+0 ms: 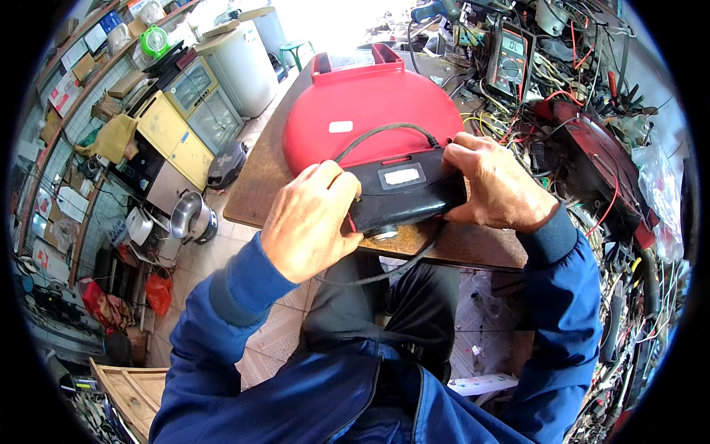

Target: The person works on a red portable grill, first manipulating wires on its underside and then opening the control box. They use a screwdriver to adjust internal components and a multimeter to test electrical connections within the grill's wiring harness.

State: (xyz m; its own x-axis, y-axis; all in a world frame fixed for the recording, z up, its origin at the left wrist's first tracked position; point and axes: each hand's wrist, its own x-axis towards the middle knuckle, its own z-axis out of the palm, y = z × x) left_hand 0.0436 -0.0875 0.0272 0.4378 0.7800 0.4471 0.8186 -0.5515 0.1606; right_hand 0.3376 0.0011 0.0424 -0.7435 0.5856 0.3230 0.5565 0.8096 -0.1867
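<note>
A large red rounded appliance shell (pixel 370 103), perhaps an electric griddle, lies on the brown wooden table (pixel 255 177). At its near edge is a glossy black plastic control housing (pixel 407 198) with a small pale window. A black cable (pixel 384 127) arches over the join between the two. My left hand (pixel 314 214) is closed round the housing's left end, its thumb at the lower edge. At the right end my right hand (pixel 495 181) grips the housing, fingers on top and thumb underneath. Whether the housing is fixed to the shell cannot be told.
A digital multimeter (pixel 510 63) stands among tangled wires at the right, near a dark red curved shell (pixel 606 163). On the floor to the left are a steel pot (pixel 191 214) and a yellow cabinet (pixel 174 137). A loose cable (pixel 370 280) hangs below the table edge.
</note>
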